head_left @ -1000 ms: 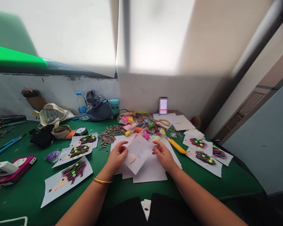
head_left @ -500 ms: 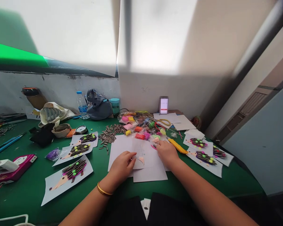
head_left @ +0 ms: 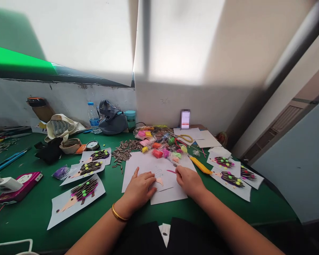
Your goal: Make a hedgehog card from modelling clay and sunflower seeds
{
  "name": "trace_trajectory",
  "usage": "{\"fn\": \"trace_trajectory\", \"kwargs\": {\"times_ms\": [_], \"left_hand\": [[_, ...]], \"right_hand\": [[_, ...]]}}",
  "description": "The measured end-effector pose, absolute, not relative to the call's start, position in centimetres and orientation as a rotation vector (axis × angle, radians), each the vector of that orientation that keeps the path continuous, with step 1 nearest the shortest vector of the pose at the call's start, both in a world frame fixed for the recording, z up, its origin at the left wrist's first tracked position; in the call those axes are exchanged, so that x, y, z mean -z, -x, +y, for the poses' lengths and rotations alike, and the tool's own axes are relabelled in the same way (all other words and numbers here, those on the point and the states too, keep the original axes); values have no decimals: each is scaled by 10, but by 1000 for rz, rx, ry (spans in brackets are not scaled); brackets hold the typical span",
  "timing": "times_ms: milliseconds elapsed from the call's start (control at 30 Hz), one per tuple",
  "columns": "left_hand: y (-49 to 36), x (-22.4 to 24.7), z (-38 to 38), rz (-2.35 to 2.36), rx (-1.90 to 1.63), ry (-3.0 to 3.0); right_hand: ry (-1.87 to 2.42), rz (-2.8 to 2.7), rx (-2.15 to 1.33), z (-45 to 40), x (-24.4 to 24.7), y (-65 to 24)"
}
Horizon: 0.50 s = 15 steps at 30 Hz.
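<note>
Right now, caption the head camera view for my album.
Flanked by hedgehog pictures, the left hand rests on white paper near the right hand at a green table.

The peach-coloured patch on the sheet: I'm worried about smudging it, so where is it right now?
In the head view, the peach-coloured patch lies below centre on the sketched sheet, just right of the left hand.

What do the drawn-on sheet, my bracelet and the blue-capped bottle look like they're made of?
The drawn-on sheet by your left hand looks like matte white paper: thin, flat, without shine. The bracelet seems to be polished gold-coloured metal, going by its gleam, though which metal is unclear. The bottle is probably glossy clear plastic, since it is see-through with bright highlights.
</note>
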State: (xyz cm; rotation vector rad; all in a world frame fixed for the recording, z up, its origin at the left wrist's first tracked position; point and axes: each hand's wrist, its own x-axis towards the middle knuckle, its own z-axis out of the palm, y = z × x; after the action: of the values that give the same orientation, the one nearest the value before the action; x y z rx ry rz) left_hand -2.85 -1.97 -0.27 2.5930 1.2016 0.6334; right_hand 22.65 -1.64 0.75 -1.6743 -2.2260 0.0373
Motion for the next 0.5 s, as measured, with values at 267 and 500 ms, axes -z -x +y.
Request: {"fn": "trace_trajectory", "kwargs": {"times_ms": [267,500], "left_hand": [[22,0,-23,1356,-641,-2631],[22,1,-23,1369,-626,-2626]], "right_hand": [[1331,-2268,-239,-24,11,-212],[1324,-2337,-193,-26,17,-205]]}}
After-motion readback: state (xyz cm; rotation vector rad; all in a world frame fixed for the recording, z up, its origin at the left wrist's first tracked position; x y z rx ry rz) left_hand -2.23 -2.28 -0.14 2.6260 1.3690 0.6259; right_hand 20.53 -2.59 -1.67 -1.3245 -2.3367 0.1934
